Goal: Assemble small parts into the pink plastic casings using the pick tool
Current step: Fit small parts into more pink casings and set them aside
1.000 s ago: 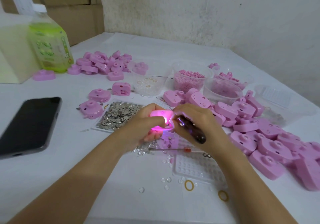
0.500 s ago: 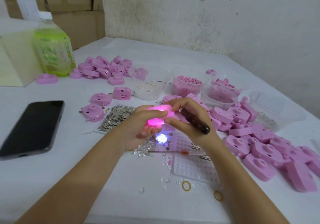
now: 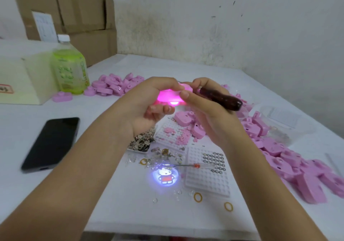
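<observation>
Head view: lit pink casing [image 3: 168,96] is held high above the white grid tray [image 3: 206,177]; left hand [image 3: 147,103] curls fingers round it; right hand [image 3: 208,110] pinches its end, pick tool [image 3: 221,98] tucked alongside; it looks light, stiff and smooth, probably best gripped by its edges.

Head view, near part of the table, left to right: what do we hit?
phone → projected cartoon light spot → white grid tray → pile of pink casings. The loose rubber bands overlap the tray's span, so they are left out.
</observation>
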